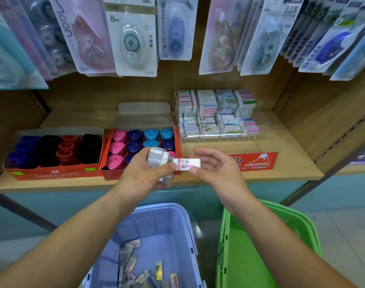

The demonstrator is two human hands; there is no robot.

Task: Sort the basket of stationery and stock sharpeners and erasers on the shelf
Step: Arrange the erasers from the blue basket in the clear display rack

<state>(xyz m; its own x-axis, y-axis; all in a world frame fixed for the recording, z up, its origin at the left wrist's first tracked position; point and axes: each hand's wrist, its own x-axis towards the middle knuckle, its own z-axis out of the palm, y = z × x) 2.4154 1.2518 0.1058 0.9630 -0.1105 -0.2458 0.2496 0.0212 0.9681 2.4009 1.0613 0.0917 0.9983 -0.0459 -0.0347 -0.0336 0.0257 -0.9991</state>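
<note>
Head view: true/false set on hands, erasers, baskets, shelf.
1. The left hand grips a stack of erasers. True.
2. The right hand holds nothing. False: it pinches one eraser.
3. The blue basket has loose erasers in it. True.
4. The sharpeners sit right of the rack. False: they sit left of it.

On the wooden shelf [281, 163], red cardboard sharpener boxes [59, 173] sit left of the clear acrylic eraser rack [216, 115]. Below, the lilac plastic basket [148, 223] stands left of the green plastic basket [250, 256].
</note>
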